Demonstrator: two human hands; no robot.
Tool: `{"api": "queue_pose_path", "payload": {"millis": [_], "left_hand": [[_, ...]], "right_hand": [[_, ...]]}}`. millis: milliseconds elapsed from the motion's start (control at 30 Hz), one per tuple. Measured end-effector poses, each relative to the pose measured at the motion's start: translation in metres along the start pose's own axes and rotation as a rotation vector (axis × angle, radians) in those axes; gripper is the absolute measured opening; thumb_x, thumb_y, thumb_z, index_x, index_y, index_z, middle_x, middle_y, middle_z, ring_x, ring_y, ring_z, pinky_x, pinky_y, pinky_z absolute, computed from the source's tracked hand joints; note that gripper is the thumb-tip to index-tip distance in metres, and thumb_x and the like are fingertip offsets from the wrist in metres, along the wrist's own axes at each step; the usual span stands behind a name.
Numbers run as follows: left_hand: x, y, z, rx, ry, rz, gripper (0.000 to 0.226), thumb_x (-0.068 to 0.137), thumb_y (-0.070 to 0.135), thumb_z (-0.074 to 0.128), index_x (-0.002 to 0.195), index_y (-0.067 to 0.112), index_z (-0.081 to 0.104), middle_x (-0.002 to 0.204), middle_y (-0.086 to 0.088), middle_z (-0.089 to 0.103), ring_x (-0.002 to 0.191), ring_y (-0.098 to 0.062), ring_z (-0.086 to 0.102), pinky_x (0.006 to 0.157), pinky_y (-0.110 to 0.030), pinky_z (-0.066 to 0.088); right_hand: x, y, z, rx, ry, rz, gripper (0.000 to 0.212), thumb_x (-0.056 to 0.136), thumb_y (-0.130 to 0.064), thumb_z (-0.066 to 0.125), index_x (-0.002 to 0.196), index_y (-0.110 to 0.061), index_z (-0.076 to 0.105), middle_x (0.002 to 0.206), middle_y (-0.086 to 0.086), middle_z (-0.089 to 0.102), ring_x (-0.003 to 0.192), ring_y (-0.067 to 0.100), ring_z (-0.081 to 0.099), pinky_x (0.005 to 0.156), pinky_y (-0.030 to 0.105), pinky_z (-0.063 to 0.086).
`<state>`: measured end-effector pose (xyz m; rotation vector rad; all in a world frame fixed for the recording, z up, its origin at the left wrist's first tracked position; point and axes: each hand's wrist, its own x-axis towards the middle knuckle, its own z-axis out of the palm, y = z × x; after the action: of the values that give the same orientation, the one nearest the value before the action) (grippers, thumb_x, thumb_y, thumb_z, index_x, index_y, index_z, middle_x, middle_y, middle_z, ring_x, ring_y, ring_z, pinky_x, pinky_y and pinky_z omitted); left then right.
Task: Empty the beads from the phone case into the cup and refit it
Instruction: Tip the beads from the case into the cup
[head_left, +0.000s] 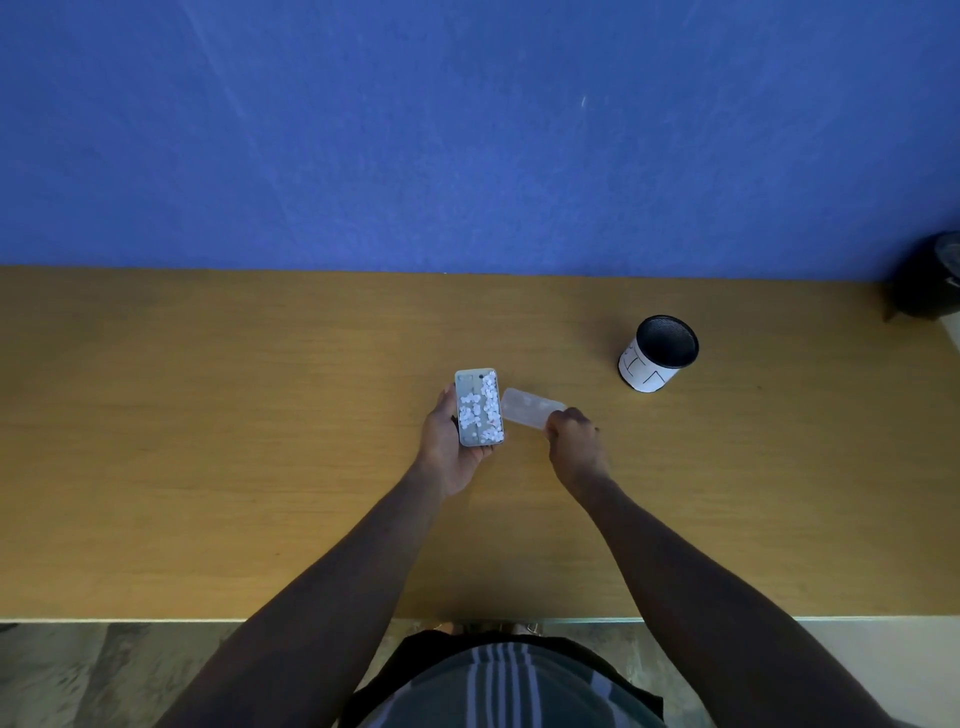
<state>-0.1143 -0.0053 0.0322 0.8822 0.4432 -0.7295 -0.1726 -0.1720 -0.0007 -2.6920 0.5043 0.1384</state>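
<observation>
My left hand (448, 447) holds a phone (478, 407) flat, back up, over the middle of the table. Several white beads (482, 410) lie scattered on the phone's back, thicker along its right side. My right hand (575, 441) pinches one end of a clear phone case (530, 407), which is off the phone and lies just to its right, low over the wood. A black mesh cup (660, 353) wrapped in white paper stands upright, far right of both hands, well apart from them.
The wooden table (208, 467) runs up to a blue wall (467, 130). A dark object (930, 280) sits at the table's far right corner. The table's near edge lies just in front of my torso.
</observation>
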Motion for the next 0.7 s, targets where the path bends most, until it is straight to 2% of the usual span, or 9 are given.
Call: {"api": "queue_pose_path", "payload": {"millis": [167,267,333,500,600,700], "left_hand": [[-0.001,0.004,-0.003,0.008,0.013,0.008,0.045,0.1,0.045,0.035,0.119,0.011,0.057,0.094,-0.008,0.065,0.079,-0.022,0.062,0.07,-0.037,0.05],[0.0,0.004,-0.006,0.019,0.022,0.007,0.046,0.1,0.045,0.035,0.122,0.01,0.056,0.095,-0.008,0.064,0.079,-0.022,0.062,0.069,-0.038,0.05],[0.0,0.002,-0.008,0.016,0.026,0.005,0.046,0.1,0.045,0.036,0.122,0.009,0.056,0.093,-0.008,0.064,0.078,-0.021,0.061,0.068,-0.038,0.05],[0.001,0.0,-0.008,0.002,0.04,-0.007,0.045,0.1,0.045,0.038,0.119,0.009,0.057,0.094,-0.009,0.064,0.078,-0.023,0.061,0.069,-0.038,0.05],[0.0,0.001,-0.008,0.007,0.046,-0.01,0.047,0.099,0.045,0.039,0.126,0.009,0.054,0.098,-0.01,0.062,0.082,-0.023,0.06,0.067,-0.037,0.053],[0.0,0.002,-0.009,0.032,0.04,-0.005,0.051,0.099,0.045,0.038,0.132,0.008,0.049,0.097,-0.008,0.062,0.08,-0.022,0.061,0.066,-0.037,0.051]], "right_hand": [[0.0,0.006,0.011,-0.044,-0.044,-0.003,0.021,0.084,0.01,0.043,0.092,0.001,0.06,0.099,0.019,0.06,0.084,0.037,0.061,0.062,0.033,0.035],[0.0,0.01,0.017,-0.058,-0.035,-0.01,0.022,0.087,0.007,0.045,0.1,0.002,0.062,0.102,0.019,0.062,0.091,0.035,0.06,0.065,0.035,0.043],[-0.001,0.01,0.019,-0.074,-0.037,-0.007,0.023,0.09,0.004,0.046,0.106,0.001,0.062,0.106,0.017,0.063,0.097,0.033,0.059,0.073,0.04,0.051],[-0.002,0.011,0.021,-0.089,-0.002,-0.024,0.021,0.09,0.001,0.049,0.105,-0.001,0.064,0.103,0.016,0.065,0.097,0.033,0.061,0.081,0.043,0.054],[0.0,0.011,0.02,-0.104,0.002,-0.041,0.024,0.089,0.001,0.05,0.108,-0.003,0.064,0.106,0.015,0.066,0.102,0.033,0.06,0.087,0.043,0.052],[-0.002,0.011,0.02,-0.097,0.007,-0.041,0.023,0.089,0.001,0.05,0.107,-0.003,0.064,0.105,0.015,0.066,0.101,0.033,0.06,0.086,0.044,0.052]]}}
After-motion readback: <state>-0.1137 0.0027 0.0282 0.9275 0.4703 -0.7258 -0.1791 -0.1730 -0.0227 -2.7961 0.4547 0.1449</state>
